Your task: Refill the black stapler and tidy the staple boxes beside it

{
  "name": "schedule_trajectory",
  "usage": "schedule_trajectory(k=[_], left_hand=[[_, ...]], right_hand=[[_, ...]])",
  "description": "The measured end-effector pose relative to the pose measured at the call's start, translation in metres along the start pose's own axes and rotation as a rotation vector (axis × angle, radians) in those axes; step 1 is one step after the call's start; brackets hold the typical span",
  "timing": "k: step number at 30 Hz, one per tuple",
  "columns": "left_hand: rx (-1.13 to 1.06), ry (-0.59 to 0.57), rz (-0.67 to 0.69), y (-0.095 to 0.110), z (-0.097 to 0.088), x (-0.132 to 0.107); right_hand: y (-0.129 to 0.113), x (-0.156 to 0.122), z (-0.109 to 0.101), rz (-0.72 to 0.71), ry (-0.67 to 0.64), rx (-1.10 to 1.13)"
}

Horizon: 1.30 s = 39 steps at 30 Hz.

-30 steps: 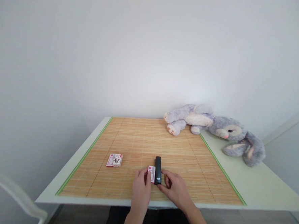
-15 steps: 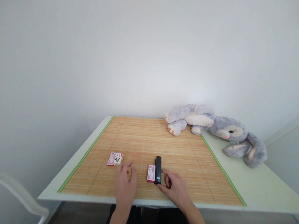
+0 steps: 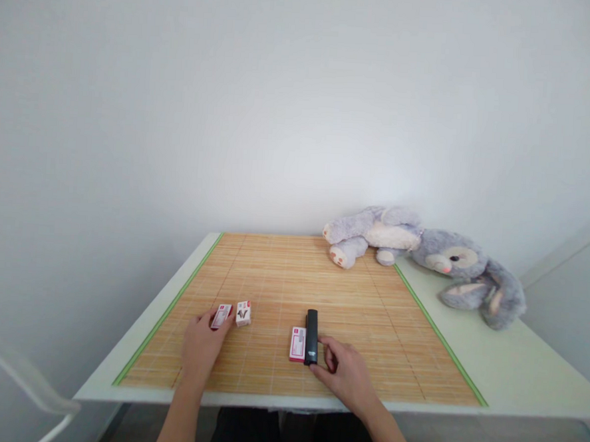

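Observation:
My left hand (image 3: 206,337) closes around a small pink-and-white staple box (image 3: 222,316) at the left of the mat, thumb on its right side and fingers on its left. Just right of that box stands a second small white box (image 3: 243,313) with a dark picture on it, a narrow gap between them. A black stapler (image 3: 311,335) lies lengthwise nearer the middle. My right hand (image 3: 343,371) pinches its near end, with the thumb at the bottom and the index finger on the right side. Against the stapler's left side rests another pink-and-white box (image 3: 297,344).
The bamboo mat (image 3: 282,273) with green edges covers much of the white table (image 3: 530,369). A grey plush rabbit (image 3: 394,237) lies across the back right, its ears hanging over the table's right part. A white curved object (image 3: 25,378) is at the lower left. A wall stands behind.
My left hand has moved left and taken hold of the left box. The two left boxes, earlier side by side, are now apart. My right hand stays at the stapler.

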<state>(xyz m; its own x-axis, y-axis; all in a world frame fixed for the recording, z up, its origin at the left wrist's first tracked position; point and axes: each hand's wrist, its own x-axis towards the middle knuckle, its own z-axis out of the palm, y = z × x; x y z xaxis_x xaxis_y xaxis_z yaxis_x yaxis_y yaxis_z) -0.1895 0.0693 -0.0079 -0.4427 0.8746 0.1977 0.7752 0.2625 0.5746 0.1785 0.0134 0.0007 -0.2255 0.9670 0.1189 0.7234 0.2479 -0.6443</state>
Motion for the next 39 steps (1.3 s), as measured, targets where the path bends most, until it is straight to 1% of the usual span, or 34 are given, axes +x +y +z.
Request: schedule_trajectory(k=[2, 4, 6, 7, 9, 11, 13, 14, 16, 19, 25, 29, 32, 36, 39], left_hand=[[0.004, 0.009, -0.014, 0.001, -0.004, 0.000], [-0.012, 0.075, -0.064, 0.007, -0.010, -0.005], [-0.059, 0.143, -0.091, 0.022, -0.012, -0.019], [-0.102, 0.153, -0.076, 0.032, -0.011, -0.029], [-0.223, 0.087, -0.018, 0.058, -0.004, -0.054], [-0.371, -0.041, 0.047, 0.084, 0.010, -0.081], [-0.463, -0.122, 0.077, 0.107, 0.025, -0.105], [-0.477, -0.151, 0.087, 0.115, 0.032, -0.114], [-0.495, -0.189, 0.099, 0.125, 0.041, -0.125], [-0.524, -0.212, 0.087, 0.127, 0.046, -0.130], [-0.582, -0.276, 0.050, 0.118, 0.042, -0.122], [-0.495, -0.307, 0.094, 0.124, 0.039, -0.122], [-0.389, -0.275, 0.130, 0.132, 0.037, -0.128], [-0.255, -0.230, 0.112, 0.138, 0.037, -0.138], [-0.240, -0.238, 0.099, 0.139, 0.037, -0.142]], right_hand=[[-0.001, 0.000, 0.000, 0.009, -0.002, -0.006], [-0.001, 0.000, -0.001, 0.016, -0.005, -0.011], [-0.001, 0.000, -0.001, 0.015, -0.011, -0.007], [0.000, 0.000, -0.001, 0.013, -0.012, -0.004], [0.000, 0.000, -0.001, 0.009, -0.013, 0.001], [0.001, 0.000, 0.000, 0.011, -0.013, -0.001], [0.001, 0.000, 0.000, 0.014, -0.009, -0.005], [0.000, 0.000, 0.000, 0.014, -0.006, -0.007], [-0.002, 0.000, -0.001, 0.009, -0.001, -0.009], [-0.005, 0.000, -0.002, -0.001, -0.003, -0.011], [-0.002, 0.000, -0.001, 0.008, 0.004, -0.010], [0.001, 0.000, 0.002, -0.008, 0.005, 0.008], [0.001, 0.000, 0.002, -0.007, 0.003, -0.004], [-0.005, -0.003, 0.002, 0.019, 0.000, -0.038], [-0.014, -0.005, 0.007, 0.064, -0.006, -0.101]])
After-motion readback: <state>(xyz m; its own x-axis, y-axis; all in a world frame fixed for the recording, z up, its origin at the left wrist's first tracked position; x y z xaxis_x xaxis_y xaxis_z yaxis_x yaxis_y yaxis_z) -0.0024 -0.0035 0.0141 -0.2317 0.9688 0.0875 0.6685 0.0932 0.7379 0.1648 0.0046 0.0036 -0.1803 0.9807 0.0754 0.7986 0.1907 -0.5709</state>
